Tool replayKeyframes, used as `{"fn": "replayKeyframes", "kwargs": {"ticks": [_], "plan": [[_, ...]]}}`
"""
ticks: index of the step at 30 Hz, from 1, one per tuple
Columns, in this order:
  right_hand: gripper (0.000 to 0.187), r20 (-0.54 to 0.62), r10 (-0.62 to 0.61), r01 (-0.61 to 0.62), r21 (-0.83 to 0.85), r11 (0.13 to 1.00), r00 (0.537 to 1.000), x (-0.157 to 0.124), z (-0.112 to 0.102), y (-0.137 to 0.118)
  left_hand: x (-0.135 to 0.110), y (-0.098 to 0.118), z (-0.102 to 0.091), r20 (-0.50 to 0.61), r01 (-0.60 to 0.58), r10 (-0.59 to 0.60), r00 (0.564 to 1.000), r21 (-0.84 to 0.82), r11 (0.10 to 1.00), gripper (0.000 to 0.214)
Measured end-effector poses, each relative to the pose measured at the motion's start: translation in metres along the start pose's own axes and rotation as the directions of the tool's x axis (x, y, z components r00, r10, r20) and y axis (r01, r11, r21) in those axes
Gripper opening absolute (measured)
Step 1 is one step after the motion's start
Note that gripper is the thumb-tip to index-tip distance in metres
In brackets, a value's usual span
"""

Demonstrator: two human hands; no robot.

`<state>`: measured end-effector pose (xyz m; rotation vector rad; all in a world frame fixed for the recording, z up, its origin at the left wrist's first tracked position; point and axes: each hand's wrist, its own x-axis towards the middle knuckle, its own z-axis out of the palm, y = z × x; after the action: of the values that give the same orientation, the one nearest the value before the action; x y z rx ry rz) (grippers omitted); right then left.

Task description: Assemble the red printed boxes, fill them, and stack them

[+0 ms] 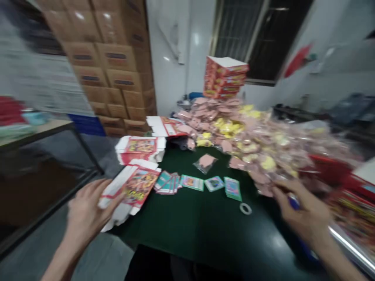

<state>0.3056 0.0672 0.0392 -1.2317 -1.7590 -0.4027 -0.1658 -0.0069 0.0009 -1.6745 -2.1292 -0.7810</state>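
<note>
My left hand (pixel 89 207) is closed on the edge of a red and white printed carton (pixel 140 185), which lies tilted at the table's left edge. My right hand (pixel 304 212) is at the right, with its fingers curled and blurred beside the pile of clear-bagged pink and yellow pieces (pixel 252 144). Its thumb and fingertips come together by the pile's near edge; what they pinch, if anything, is hidden. Something blue (pixel 294 202) shows between the thumb and fingers. Between the hands lie fanned cards (pixel 168 182), small card stacks (pixel 191 182) and one bagged pink piece (pixel 206 162).
A white ring (pixel 245 208) lies on the dark green table (pixel 202 222). Further cartons (pixel 140 148) lie at the left edge, and a stack of red boxes (pixel 225 78) stands behind the pile. Red boxes (pixel 357 210) are at right; brown cartons (pixel 117 66) rise behind.
</note>
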Motion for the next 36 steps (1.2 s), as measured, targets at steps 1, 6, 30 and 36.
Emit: {"fn": "replayKeyframes", "kwargs": {"ticks": [1,6,30,36], "plan": [[0.01,0.078,-0.059,0.045,0.177,0.983,0.995,0.0,0.027,-0.031,0.001,-0.008,0.002,0.088,0.004,-0.016,0.996,0.136,0.991,0.054],[0.026,0.521,-0.309,-0.053,0.568,0.822,0.796,0.008,0.149,-0.173,-0.013,-0.026,0.033,0.341,-0.02,-0.079,0.937,0.277,0.961,0.067],[0.024,0.576,-0.214,-0.311,0.674,0.67,0.789,0.027,0.144,-0.228,-0.06,0.062,0.02,0.0,-0.078,0.081,0.997,-0.265,0.961,0.067],[0.029,0.496,-0.162,-0.307,0.729,0.612,0.853,0.031,0.095,-0.185,-0.062,0.121,0.021,0.284,0.125,0.179,0.942,-0.791,0.599,0.028]]}}
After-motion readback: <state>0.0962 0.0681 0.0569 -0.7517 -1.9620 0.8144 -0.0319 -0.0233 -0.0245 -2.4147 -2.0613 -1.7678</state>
